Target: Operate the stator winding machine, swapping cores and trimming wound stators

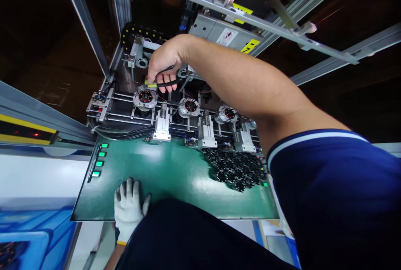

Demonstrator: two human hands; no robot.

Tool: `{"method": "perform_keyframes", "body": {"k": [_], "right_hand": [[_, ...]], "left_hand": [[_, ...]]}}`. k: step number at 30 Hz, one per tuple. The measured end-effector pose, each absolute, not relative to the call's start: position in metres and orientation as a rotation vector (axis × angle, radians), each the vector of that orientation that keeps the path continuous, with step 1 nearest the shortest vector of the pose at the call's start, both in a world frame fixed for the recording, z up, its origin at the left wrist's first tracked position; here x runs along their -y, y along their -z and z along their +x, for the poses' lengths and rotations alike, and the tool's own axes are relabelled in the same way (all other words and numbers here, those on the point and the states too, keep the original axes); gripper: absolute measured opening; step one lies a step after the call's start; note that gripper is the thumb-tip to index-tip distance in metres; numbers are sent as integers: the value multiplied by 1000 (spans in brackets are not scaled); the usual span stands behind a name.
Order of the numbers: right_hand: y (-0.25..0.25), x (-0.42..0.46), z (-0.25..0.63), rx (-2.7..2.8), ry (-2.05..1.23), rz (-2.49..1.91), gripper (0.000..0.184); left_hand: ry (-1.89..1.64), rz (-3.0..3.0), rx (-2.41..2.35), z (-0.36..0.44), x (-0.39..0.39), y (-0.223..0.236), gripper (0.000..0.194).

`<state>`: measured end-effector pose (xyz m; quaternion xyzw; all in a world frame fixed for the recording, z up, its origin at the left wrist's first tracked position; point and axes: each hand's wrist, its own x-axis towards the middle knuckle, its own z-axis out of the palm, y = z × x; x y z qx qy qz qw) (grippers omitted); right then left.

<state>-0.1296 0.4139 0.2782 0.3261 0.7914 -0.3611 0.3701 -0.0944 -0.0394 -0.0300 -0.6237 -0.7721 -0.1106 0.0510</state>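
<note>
My bare right hand (166,67) reaches over the left end of the machine, closed around pliers (169,83) with black and yellow handles. Their jaws point left and are too small to make out. Just below them, a round motor stator (145,97) with copper-coloured windings sits in a metal holder. Two similar parts, a middle stator (191,105) and a right stator (229,113), rest in holders along the same rails. My left hand (129,205), in a white glove with grey fingertips, lies flat with fingers apart on the green work surface (163,174).
A heap of black parts (236,169) lies on the right of the work surface. Several green-lit buttons (99,164) line its left edge. Metal clamp blocks (162,126) stand before the holders. An aluminium frame bar (250,17) crosses above my arm. A blue bin (28,245) stands at lower left.
</note>
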Motion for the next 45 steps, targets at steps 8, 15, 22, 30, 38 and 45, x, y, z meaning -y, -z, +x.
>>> {"method": "perform_keyframes", "body": {"k": [8,15,22,30,38,45], "right_hand": [[-264,-405,-146,-1951,851,819,35],[-266,-407,-148,-1919,867,832,37],[-264,-406,-147,-1894,882,865,37],[-261,-404,-142,-1902,934,950,35],[-255,-388,-139,-1850,758,1003,66],[-248,-387,-148,-1825,853,1295,50]], "left_hand": [[318,-1886,2400,-93,41,32,60],[330,-1887,2397,-93,41,31,59],[331,-1886,2387,-94,40,31,59],[375,-1898,2396,-94,41,32,59],[481,-1865,2590,-83,42,19,52],[564,-1845,2779,-81,39,15,68]]}}
